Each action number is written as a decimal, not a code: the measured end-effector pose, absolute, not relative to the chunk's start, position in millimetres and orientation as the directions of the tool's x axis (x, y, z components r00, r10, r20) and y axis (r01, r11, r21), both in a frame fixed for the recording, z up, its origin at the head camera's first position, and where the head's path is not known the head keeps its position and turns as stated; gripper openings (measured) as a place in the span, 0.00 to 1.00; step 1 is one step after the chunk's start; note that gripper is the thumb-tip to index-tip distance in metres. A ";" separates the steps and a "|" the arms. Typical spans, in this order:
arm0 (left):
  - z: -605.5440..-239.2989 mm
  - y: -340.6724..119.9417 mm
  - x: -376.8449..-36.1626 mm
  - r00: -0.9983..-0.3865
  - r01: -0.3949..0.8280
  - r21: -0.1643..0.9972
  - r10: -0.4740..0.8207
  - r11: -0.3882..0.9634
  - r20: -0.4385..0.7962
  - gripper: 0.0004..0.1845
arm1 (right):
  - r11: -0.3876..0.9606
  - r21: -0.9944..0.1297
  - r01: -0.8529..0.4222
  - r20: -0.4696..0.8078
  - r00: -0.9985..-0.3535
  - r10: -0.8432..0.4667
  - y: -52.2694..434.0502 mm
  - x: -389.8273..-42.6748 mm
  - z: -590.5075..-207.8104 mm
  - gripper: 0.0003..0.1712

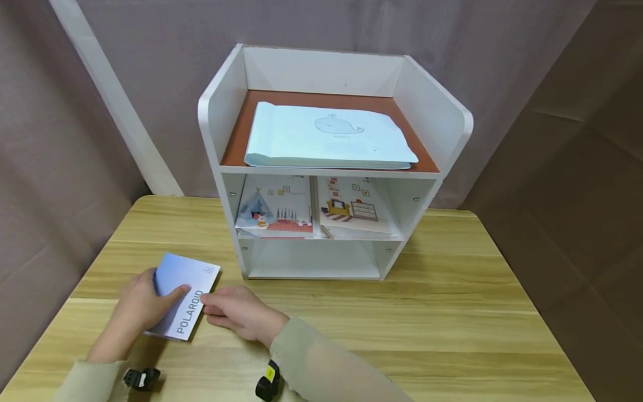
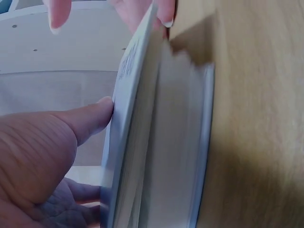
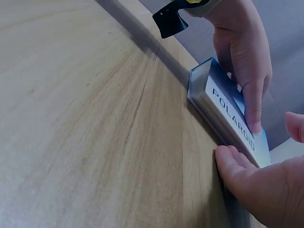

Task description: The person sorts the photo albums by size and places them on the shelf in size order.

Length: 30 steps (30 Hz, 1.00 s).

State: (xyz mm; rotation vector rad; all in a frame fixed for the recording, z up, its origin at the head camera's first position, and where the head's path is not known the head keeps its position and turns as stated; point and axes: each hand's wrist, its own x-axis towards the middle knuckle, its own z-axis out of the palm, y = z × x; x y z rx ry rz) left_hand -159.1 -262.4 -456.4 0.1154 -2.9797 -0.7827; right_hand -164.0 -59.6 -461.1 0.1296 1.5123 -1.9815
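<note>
Both hands meet at the Polaroid book (image 1: 183, 295) near the surface's (image 1: 452, 335) front left corner: the left hand (image 1: 138, 304) grips its cover with thumb on top, the right hand (image 1: 236, 312) touches its edge with relaxed fingers. Behind stands a white shelf (image 1: 213, 111), a whale booklet (image 1: 326, 137) on top, two picture books (image 1: 276, 209) inside.

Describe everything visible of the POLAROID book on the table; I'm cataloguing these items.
The POLAROID book is a slim blue-to-lilac volume with a white band along one edge bearing "POLAROID" in dark capitals. It looks like paper with a glossy cover and pale page edges. It lies closed on the wooden table, in front of the white shelf unit. The left hand grips it, thumb on the cover; the right hand touches its printed edge.
</note>
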 end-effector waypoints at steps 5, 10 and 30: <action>-453.5 -259.0 -156.6 -0.999 -0.045 0.531 -0.052 0.846 -0.002 0.52 | -0.159 -0.815 0.557 -0.459 -0.788 -0.410 -56.5 -164.8 -457.8 0.13; -445.0 -258.8 -151.5 -0.996 -0.062 0.589 -0.012 0.806 -0.088 0.53 | -0.148 -0.803 0.577 -0.471 -0.767 -0.435 -51.1 -165.8 -457.0 0.13; -433.5 -267.7 -139.9 -0.933 -0.219 0.745 0.089 0.630 -0.349 0.55 | -0.008 -0.905 0.425 -0.368 -0.793 -0.485 -37.2 -165.0 -460.1 0.12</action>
